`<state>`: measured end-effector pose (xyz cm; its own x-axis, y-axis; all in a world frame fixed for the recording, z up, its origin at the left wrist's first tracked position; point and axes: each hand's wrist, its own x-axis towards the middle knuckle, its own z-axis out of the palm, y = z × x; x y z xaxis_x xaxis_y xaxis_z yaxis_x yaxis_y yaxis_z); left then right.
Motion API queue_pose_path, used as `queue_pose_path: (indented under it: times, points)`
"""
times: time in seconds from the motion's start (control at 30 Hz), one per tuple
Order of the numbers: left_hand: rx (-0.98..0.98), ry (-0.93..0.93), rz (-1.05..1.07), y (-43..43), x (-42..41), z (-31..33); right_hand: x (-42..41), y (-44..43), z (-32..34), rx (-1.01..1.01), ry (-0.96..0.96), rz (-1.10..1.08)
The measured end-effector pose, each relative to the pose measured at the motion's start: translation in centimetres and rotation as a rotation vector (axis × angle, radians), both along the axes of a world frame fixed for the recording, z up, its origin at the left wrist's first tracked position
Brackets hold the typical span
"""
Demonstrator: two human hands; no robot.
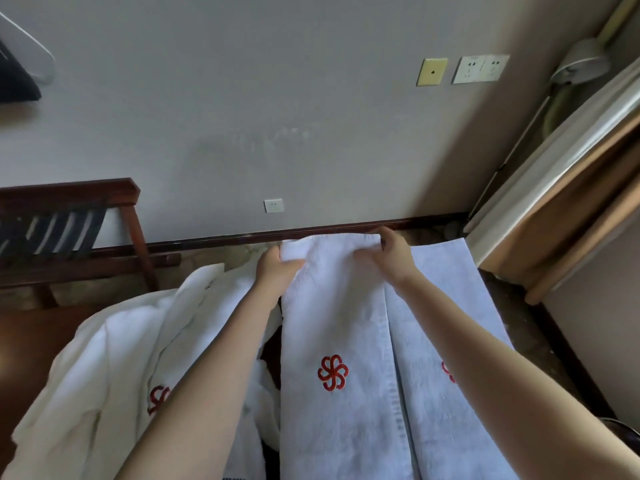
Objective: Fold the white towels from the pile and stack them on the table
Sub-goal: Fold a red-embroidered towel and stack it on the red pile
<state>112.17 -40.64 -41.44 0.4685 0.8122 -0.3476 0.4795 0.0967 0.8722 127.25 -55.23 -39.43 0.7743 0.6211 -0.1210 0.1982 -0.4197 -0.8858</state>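
**Towel held at its far edge, both hands gripping**

Nearest the camera I noted the held towel (332, 427), a long white terry strip with a stitched hem down its right side and a red looped flower emblem (333, 372) embroidered at mid-length. It ran straight away from me. Its right edge overlapped a second towel (446, 289) of the same cloth. That one lay flat and smooth, with a red mark partly hidden behind the right forearm (491, 348).

To the left sat the pile (114, 358), soft, thick and rumpled into loose folds, with one red mark showing beside the left forearm (207, 375). The dark brown wooden table (31, 358) was visible left of the pile.

At the far end of the held towel, the left hand (277, 268) pinched the left corner, thumb on top of the cloth. The right hand (394, 254) gripped the right corner, fingers curled over the bunched edge. I could not tell whether that end was lifted or resting.

Beyond the towels I recorded mottled flooring, a dark wooden rack (69, 216) with striped webbing and a dark skirting board (346, 228). On the plain grey wall were a small white socket (274, 205), a yellowed plate (432, 71) and a white double outlet (481, 68). Tan and white curtains (571, 168) hung at right, behind them a lamp (581, 62).
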Motion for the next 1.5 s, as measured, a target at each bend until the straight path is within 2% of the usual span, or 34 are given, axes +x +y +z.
queue_pose_path:
  times: [0.13,0.27,0.47,0.57,0.67,0.77,0.87,0.93,1.03,1.1,1.27,1.4,1.5]
  points:
    - [-0.037,0.103,0.049,1.0,1.4,-3.3,0.0,1.8,-3.2,-0.105,-0.243,-0.025]
    - [0.038,0.191,0.025,1.3,2.0,-5.4,0.6,2.8,-5.6,-0.404,-0.629,0.110]
    - [0.177,0.258,-0.031,1.4,3.0,-6.5,0.5,3.0,-6.7,-0.570,-0.782,0.149]
    - [0.216,0.249,0.006,0.4,3.1,-6.5,-0.6,2.3,-6.1,-0.565,-0.847,0.171]
    - [0.248,0.287,0.022,-0.7,2.4,-5.7,-2.0,0.9,-5.6,-0.523,-0.801,0.121]
    - [0.253,0.328,-0.007,-2.0,0.9,-4.9,-2.9,-0.7,-5.4,-0.597,-0.695,0.097]
    - [0.152,0.340,-0.029,-3.9,-0.7,-4.8,-4.3,-2.0,-5.5,-0.628,-0.651,0.097]
    - [0.086,0.250,-0.011,-4.8,-1.1,-5.2,-5.1,-2.5,-5.5,-0.618,-0.629,0.077]
    - [0.186,0.129,0.008,-5.8,-1.3,-5.4,-5.1,-3.0,-5.2,-0.602,-0.662,0.032]
    - [0.301,0.118,0.004,-6.3,-1.2,-5.7,-4.8,-3.2,-5.3,-0.617,-0.648,0.029]
    - [0.407,0.328,-0.048,-6.7,-1.1,-6.3,-4.8,-3.5,-6.0,-0.678,-0.627,0.052]
    - [0.324,0.452,-0.028,-7.0,-2.6,-5.8,-6.3,-4.6,-6.0,-0.646,-0.702,0.073]
    - [0.275,0.494,-0.032,-9.3,-4.9,-5.5,-8.3,-6.8,-5.9,-0.657,-0.690,0.099]
